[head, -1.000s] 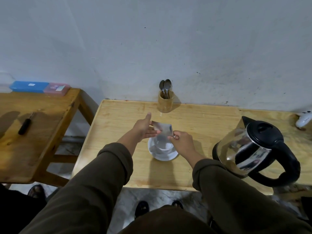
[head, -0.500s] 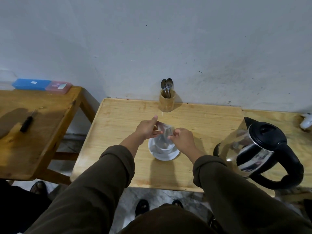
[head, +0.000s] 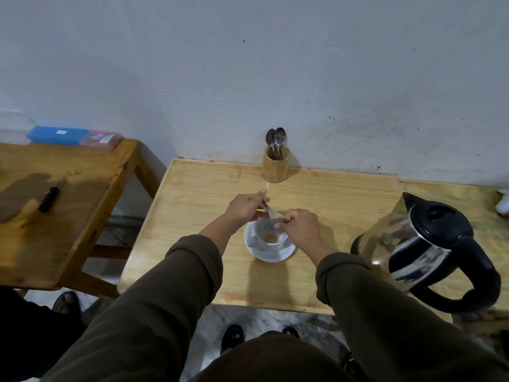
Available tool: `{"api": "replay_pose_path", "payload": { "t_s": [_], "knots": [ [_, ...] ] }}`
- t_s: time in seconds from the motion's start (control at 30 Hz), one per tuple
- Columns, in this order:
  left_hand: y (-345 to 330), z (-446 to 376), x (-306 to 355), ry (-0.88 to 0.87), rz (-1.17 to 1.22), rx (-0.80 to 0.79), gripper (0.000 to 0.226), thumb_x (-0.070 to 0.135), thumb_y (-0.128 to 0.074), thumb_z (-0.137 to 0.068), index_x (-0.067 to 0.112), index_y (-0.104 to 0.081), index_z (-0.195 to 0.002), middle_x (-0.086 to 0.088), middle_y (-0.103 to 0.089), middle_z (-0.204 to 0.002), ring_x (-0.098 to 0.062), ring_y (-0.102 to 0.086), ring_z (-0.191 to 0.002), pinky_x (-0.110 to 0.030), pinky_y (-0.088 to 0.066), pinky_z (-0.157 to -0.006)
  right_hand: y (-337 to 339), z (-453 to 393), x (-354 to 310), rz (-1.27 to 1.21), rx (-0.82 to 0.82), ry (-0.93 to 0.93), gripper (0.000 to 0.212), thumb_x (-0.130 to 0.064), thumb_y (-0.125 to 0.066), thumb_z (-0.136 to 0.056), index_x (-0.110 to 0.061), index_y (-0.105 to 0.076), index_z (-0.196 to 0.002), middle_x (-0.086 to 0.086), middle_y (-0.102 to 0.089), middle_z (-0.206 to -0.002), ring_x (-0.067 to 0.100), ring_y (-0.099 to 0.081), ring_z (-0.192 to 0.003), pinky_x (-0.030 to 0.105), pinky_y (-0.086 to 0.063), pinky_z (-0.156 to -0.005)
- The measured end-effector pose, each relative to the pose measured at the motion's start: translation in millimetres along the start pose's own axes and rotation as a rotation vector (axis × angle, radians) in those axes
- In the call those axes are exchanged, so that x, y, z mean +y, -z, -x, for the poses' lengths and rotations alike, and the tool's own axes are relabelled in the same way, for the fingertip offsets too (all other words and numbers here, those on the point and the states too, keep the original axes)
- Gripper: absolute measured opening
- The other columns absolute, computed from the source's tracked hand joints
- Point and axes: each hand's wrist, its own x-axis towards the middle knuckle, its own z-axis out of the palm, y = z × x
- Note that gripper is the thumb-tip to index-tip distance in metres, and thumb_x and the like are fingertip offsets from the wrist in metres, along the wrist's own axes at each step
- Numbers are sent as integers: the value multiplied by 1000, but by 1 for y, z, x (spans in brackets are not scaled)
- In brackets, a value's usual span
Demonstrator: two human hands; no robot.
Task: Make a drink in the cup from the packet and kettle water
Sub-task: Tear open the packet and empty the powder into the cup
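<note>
Both hands, left hand (head: 246, 207) and right hand (head: 298, 226), pinch packet (head: 271, 213) tilted over cup (head: 271, 236), so powder falls inside; kettle (head: 429, 253) waits near right edge.

Pale grey-white plastered wall (head: 248, 64), marked with small dark specks and scuffs, fills the upper half of the view. Against it stands a light wooden table (head: 330, 199) with a visible grain. To its left, separated by a narrow gap, stands a darker wooden table (head: 68, 216) with a cross-braced leg frame; a blue box (head: 56, 135) and a pink box (head: 102, 139) lie at its far edge, and a black-handled tool (head: 49, 198) lies on its top. Mottled grey floor (head: 264, 321) shows below the table edges. Lighting is dim and even.
</note>
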Motion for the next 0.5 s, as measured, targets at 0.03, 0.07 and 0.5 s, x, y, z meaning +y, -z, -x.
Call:
{"api": "replay_pose_path", "payload": {
  "t_s": [0.03,0.07,0.5],
  "knots": [
    [0,0,0,-2,1,-1,49,47,-46,-94,7,-67,-114,-10,-66,-110,-21,-67,-87,-20,-50,-69,0,0,0,2,1,0,48,-16,-77,-74,-23,-39,-45,-7,-40,-55,19,-44,-66,17,-28,-48],
    [0,0,1,-4,3,-3,49,47,-46,-93,7,-67,-113,-9,-66,-109,-21,-67,-87,-20,-50,-68,1,1,-1,3,2,0,49,-16,-77,-74,-24,-38,-45,-7,-40,-55,19,-43,-66,17,-28,-49],
    [8,-2,-11,86,69,17,48,49,-49,-91,5,-65,-82,-15,-70,-94,-23,-69,-87,-29,-52,-86,3,3,-2,158,-42,52,54,-13,-64,-83,-16,-26,-46,-4,-31,-56,13,-32,-53,27,-24,-51]
  ]
}}
